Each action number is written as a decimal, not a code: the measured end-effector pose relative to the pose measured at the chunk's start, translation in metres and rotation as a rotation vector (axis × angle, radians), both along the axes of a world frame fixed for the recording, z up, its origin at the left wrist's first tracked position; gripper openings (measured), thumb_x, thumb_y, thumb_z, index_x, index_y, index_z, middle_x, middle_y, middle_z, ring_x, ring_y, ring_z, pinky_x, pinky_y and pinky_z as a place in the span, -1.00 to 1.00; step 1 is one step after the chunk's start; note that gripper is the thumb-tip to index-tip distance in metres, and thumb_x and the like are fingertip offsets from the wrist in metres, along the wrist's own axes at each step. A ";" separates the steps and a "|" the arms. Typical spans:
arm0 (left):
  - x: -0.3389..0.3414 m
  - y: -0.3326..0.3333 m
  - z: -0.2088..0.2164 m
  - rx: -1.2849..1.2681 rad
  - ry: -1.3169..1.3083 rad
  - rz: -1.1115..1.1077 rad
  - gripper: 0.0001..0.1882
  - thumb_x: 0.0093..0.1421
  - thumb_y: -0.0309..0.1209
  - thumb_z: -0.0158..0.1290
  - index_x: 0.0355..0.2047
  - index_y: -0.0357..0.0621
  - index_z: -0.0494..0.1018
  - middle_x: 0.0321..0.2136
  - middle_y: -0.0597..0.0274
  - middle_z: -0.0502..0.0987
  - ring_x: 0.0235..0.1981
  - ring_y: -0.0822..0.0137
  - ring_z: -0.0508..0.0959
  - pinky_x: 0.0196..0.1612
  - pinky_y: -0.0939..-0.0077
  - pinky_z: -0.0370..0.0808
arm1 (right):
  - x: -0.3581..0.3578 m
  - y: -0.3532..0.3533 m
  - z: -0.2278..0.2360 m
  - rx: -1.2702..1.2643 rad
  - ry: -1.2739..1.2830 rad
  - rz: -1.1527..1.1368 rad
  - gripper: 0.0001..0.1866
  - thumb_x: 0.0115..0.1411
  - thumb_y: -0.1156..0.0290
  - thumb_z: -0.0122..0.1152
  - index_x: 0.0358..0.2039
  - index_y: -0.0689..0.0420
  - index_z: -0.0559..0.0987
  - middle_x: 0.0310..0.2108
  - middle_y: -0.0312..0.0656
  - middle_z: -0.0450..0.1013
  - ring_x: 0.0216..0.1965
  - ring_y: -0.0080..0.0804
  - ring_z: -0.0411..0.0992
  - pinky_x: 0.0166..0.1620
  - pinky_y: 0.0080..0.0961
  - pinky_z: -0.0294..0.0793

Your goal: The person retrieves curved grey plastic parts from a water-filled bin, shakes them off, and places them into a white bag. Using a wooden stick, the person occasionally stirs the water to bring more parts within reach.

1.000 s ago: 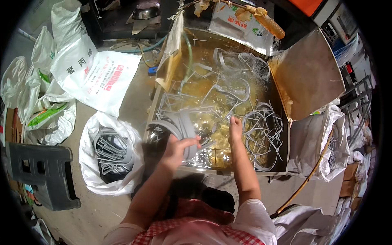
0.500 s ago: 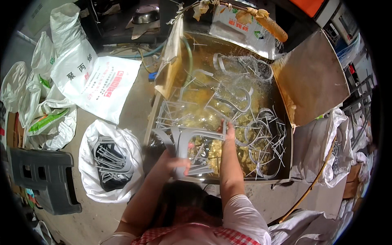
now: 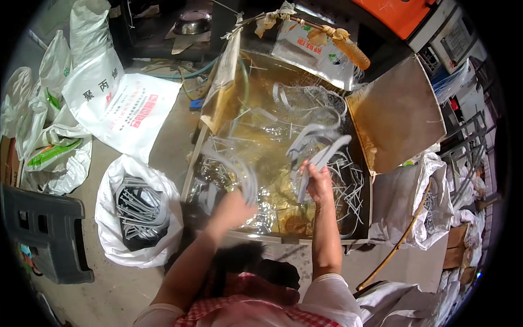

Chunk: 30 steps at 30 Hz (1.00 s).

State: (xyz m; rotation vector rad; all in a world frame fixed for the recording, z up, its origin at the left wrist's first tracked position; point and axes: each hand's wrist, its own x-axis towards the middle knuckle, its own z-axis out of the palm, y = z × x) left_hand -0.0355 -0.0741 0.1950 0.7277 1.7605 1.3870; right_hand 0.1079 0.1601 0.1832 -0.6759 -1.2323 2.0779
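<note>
A shallow tank of yellowish water [image 3: 261, 144] spreads in front of me, with grey curved plastic strips with thin prongs lying in it. Raised over its right half, my right hand [image 3: 318, 182] is closed round several grey curved plastic strips [image 3: 333, 153], their broad ends sticking up past my fingers. My left hand [image 3: 234, 210], smeared by motion, is over the near left part of the tank. Its fingers are curled about more grey strips [image 3: 248, 177], which are also blurred.
To the left stands an open white sack [image 3: 103, 218] full of grey strips, beside a dark plastic stool [image 3: 46, 234]. A brown board [image 3: 400, 117] slants at the tank's right side. Over the far edge hangs a rod with a wrapped nozzle [image 3: 351, 52]. A stick [image 3: 395, 248] leans at right.
My hands have moved apart. The right one has gone rightward and lifted grey strips, while the left stays at the near left with strips. The whole view has shifted slightly.
</note>
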 end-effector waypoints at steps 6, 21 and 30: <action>0.025 0.018 -0.003 -0.040 -0.131 -0.036 -0.77 -0.12 -0.37 0.16 -0.47 -0.27 0.47 -0.58 0.11 0.52 -0.53 0.30 0.53 -0.43 0.42 0.44 | 0.013 -0.002 -0.033 0.563 -0.443 0.088 -0.79 0.07 0.56 0.12 -0.24 0.17 0.44 -0.37 -0.31 0.46 -0.36 -0.55 0.37 -0.21 -0.58 0.33; -0.002 0.019 -0.006 0.537 -0.885 0.248 -0.67 0.10 -0.42 0.03 -0.13 -0.28 0.32 -0.21 0.11 0.48 -0.31 0.34 0.51 -0.27 0.44 0.48 | 0.042 -0.042 -0.007 1.662 -0.505 0.231 -0.72 -0.19 0.63 0.02 -0.39 0.10 0.51 -0.40 -0.18 0.45 -0.36 -0.23 0.36 -0.29 -0.33 0.29; 0.011 0.020 0.001 0.452 -1.284 0.052 -0.60 0.04 -0.38 0.06 -0.13 -0.35 0.36 -0.29 0.05 0.49 -0.24 0.27 0.50 -0.12 0.31 0.45 | 0.044 -0.050 -0.008 1.789 -0.685 0.596 -0.68 -0.15 0.52 0.02 -0.29 0.10 0.47 -0.39 -0.24 0.41 -0.24 -0.31 0.32 -0.13 -0.33 0.19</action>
